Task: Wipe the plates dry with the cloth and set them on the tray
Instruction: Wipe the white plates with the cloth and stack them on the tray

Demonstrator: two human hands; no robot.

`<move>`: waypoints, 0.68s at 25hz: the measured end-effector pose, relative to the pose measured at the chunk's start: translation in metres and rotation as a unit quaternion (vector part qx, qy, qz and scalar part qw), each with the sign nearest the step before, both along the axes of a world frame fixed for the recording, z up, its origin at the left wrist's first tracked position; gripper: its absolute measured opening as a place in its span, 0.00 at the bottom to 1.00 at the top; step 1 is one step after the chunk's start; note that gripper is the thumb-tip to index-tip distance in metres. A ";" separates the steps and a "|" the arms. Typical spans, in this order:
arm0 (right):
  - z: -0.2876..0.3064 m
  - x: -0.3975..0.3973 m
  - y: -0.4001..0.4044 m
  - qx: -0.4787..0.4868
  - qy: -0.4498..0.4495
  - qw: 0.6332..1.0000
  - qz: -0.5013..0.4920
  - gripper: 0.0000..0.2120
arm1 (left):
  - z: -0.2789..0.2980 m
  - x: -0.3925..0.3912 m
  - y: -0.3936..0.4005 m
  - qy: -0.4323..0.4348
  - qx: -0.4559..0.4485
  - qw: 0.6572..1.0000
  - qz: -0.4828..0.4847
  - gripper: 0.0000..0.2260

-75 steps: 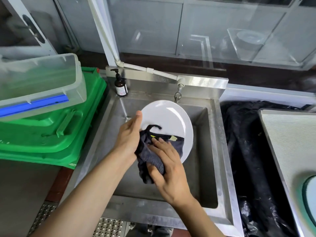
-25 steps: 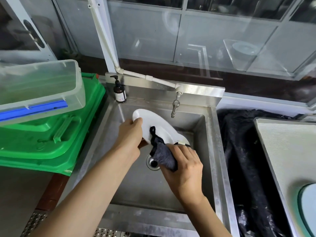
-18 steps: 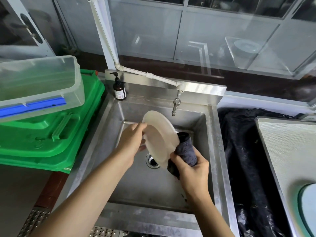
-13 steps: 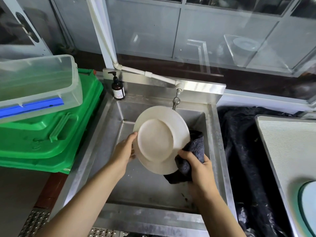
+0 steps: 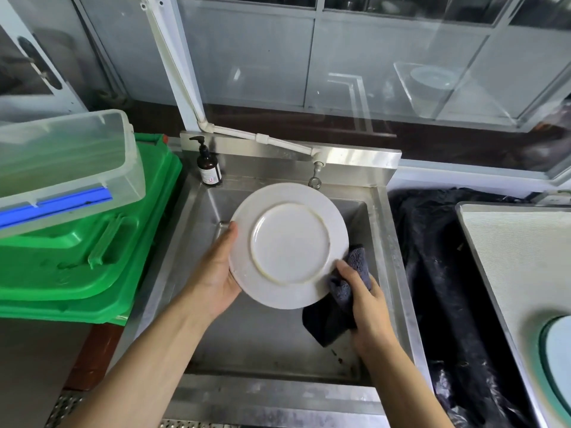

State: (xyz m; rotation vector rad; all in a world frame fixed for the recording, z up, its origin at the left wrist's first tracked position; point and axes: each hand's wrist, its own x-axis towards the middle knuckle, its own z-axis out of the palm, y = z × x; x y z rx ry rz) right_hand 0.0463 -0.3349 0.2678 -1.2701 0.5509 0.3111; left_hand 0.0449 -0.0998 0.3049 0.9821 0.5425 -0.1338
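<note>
Over the steel sink (image 5: 398,273) a person holds a white plate (image 5: 289,244) up off the basin, its underside turned toward them so the raised foot ring shows as a pale circle in the middle. The plate is round, so it has no long axis to speak of; its face is tilted up toward the head, top edge close under the tap (image 5: 315,180).

The left hand (image 5: 216,273) grips the plate's left rim, thumb lying along the edge on the near side, the other fingers hidden behind. The right hand (image 5: 367,301) is closed around a dark grey cloth (image 5: 336,310), pinching the cloth against the plate's lower right rim, thumb on the underside; the loose end of the cloth hangs down toward the basin.

A brown pump bottle (image 5: 209,168) stands at the sink's back left corner. To the left lie stacked green crates (image 5: 92,257) with a clear plastic tub (image 5: 61,159) on top. To the right, past black plastic sheeting (image 5: 448,273), sits a metal tray (image 5: 509,257), with a pale round dish (image 5: 559,359) at its near edge.
</note>
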 end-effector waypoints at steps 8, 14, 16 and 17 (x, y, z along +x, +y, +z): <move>0.017 0.019 -0.007 -0.194 -0.181 0.963 -0.043 0.14 | 0.024 -0.018 -0.023 -0.019 0.130 0.991 -0.028 0.10; 0.030 0.043 0.014 -0.230 -0.225 0.947 -0.018 0.09 | 0.031 -0.013 -0.033 -0.060 0.183 0.981 -0.017 0.14; 0.034 0.040 0.029 -0.218 -0.262 0.940 -0.014 0.09 | 0.033 -0.011 -0.036 -0.084 0.199 0.976 -0.030 0.16; 0.036 0.037 0.040 -0.216 -0.290 0.932 -0.003 0.11 | 0.033 -0.010 -0.038 -0.094 0.207 0.973 -0.030 0.16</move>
